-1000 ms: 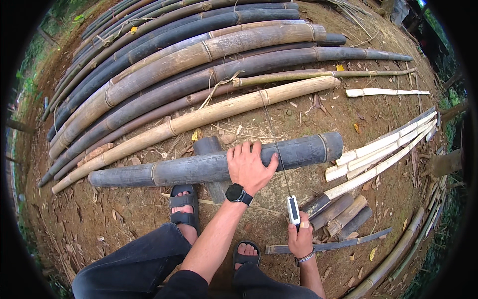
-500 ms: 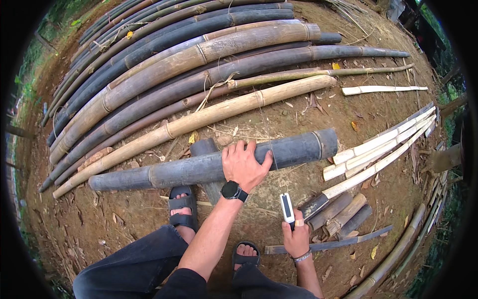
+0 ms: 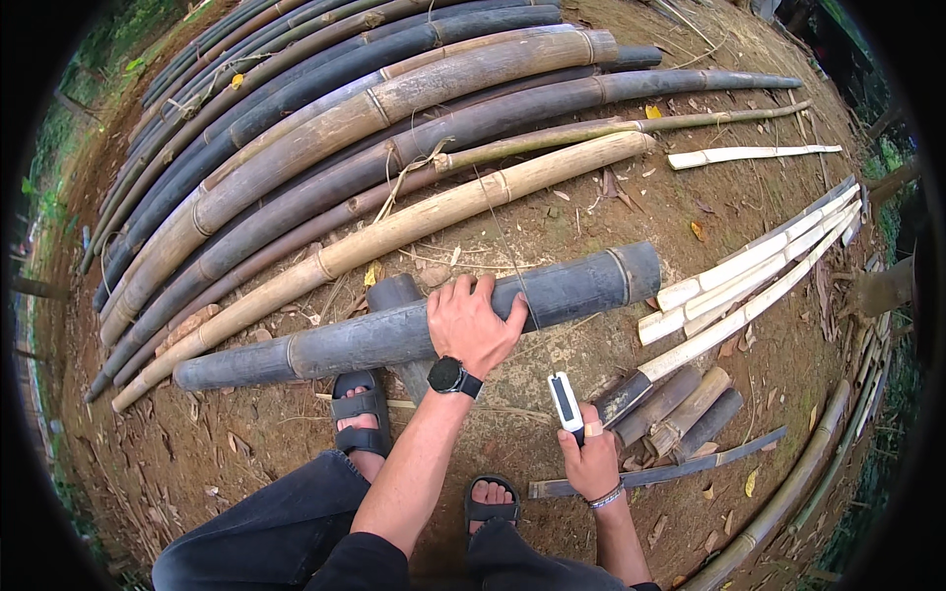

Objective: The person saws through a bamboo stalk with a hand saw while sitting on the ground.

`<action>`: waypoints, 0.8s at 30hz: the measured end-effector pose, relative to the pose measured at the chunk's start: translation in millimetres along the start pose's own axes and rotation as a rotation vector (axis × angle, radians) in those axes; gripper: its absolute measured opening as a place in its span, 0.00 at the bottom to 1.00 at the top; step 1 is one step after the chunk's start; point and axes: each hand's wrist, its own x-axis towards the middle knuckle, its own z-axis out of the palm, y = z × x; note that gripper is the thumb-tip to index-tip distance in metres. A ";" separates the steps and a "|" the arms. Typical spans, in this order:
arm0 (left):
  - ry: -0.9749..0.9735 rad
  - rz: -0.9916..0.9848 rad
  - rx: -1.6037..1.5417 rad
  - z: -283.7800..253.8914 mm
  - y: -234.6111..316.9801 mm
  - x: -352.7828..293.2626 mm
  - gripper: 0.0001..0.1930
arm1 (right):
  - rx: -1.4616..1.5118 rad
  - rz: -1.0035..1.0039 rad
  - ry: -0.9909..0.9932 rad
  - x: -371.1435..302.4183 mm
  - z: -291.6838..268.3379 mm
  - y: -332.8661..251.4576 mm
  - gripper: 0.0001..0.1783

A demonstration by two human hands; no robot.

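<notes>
A thick dark grey bamboo pole [image 3: 576,293] lies slantwise in front of me, resting across a shorter dark bamboo piece [image 3: 395,293]. My left hand [image 3: 475,325] grips it from above, fingers over the far side and thumb spread to the right. In my right hand [image 3: 591,458], closed around its white-and-black handle, is a hand saw [image 3: 564,401]. Its thin blade, seen nearly edge-on, crosses the pole just right of my left thumb and reaches past the far side. How deep the blade sits in the bamboo, I cannot tell.
Several long bamboo poles [image 3: 414,123] lie side by side beyond. On the right are pale split bamboo strips [image 3: 759,261], short cut bamboo pieces [image 3: 690,419] and a dark split strip [image 3: 680,473]. My sandalled feet [image 3: 361,414] stand on the dirt below the pole.
The view has turned slightly. The saw blade leans a little further left in the picture, and my right hand keeps its grip. My left hand stays on the bamboo pole.
</notes>
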 end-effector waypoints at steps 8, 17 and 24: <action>0.024 -0.003 -0.026 -2.3 -6.1 -7.3 0.21 | 0.007 0.005 -0.037 4.1 2.9 -0.6 0.22; 0.033 0.014 -0.039 -4.7 -12.9 -13.7 0.22 | 0.046 0.016 -0.052 -1.4 6.0 -6.8 0.20; 0.058 0.016 -0.059 -4.7 -15.4 -14.2 0.21 | -0.021 -0.031 0.018 0.4 14.4 -15.0 0.17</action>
